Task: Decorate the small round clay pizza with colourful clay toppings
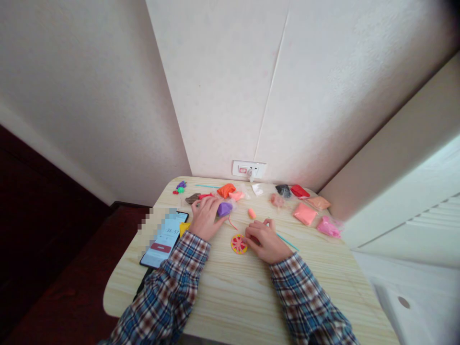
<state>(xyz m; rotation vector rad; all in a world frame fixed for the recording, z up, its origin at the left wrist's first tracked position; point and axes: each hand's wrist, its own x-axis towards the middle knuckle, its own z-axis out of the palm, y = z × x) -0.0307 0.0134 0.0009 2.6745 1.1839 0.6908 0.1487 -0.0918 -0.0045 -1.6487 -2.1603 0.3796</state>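
My left hand point(207, 218) rests over the left group of clay packets, fingers spread and touching or just above the purple clay packet point(224, 209). Whether it presses on the packet is hard to see. My right hand point(266, 240) is curled, with thumb and forefinger closed at the right edge of a small round clay disc point(238, 244). The disc has a yellow rim and a red and pink spoked pattern. Whatever is between those fingertips is hidden. A thin pink clay strand point(233, 223) and a peach-pink clay lump point(252, 213) lie beyond the disc.
A teal stick point(288, 242) lies beside my right hand, another teal stick point(206, 186) at the back. A phone point(163, 239) and yellow clay point(184, 228) are left. Orange point(226, 190), black point(283, 191) and coral packets point(305, 214) line the far side, below a wall socket point(248, 169).
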